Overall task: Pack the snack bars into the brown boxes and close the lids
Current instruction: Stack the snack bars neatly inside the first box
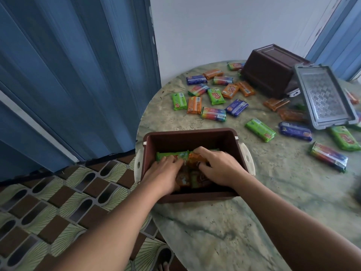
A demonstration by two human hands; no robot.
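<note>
Left hand: we see our left hand (167,169) down inside the near brown box (187,136), fingers laid fairly flat on a green snack bar (172,155).
Right hand: our right hand (216,167) is in the same box, fingers curled round an orange snack bar (193,160), gripping it.
Near box: it stands open at the table's near-left edge, with cream side handles (247,159) and several bars already inside.
Loose bars: we count many scattered snack bars (213,114) on the green marbled table (224,222), well beyond the box.
Second box: another brown box (271,69) lies tipped over at the far side, its grey lid (324,98) hanging open over some bars.
</note>
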